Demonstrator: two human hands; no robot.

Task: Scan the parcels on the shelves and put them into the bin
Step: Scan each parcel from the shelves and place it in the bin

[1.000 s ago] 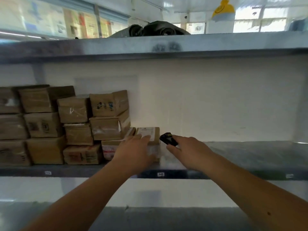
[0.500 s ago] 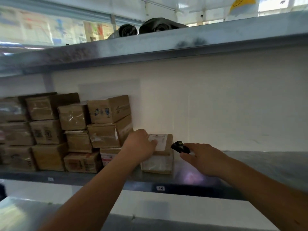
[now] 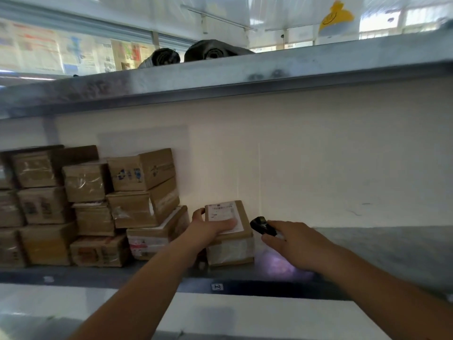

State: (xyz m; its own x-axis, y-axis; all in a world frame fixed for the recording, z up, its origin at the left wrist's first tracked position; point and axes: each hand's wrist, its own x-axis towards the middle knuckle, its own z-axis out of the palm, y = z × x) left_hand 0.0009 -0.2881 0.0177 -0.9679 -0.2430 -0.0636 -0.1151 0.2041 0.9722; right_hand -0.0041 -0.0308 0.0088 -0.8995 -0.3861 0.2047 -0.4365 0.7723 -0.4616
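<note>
grey metal shelf (image 3: 382,251) against a pale wall carries everything. left hand (image 3: 208,229) lies clamped over a small cardboard parcel (image 3: 229,241) near the shelf's front edge, thumb stretched across its white label (image 3: 224,217), other fingertips curled round the far left corner. right hand (image 3: 294,244) hovers just beside the parcel's right side, not touching it, fingers pinching a small black scanner (image 3: 262,227) whose nose points toward the parcel. a faint violet glow (image 3: 279,265) lies on the shelf under that hand. further left, stacked cardboard boxes (image 3: 93,204) fill the shelf's left end, the nearest just beside the parcel. above, an upper shelf (image 3: 245,79) holds dark rolled bundles (image 3: 210,51).
</note>
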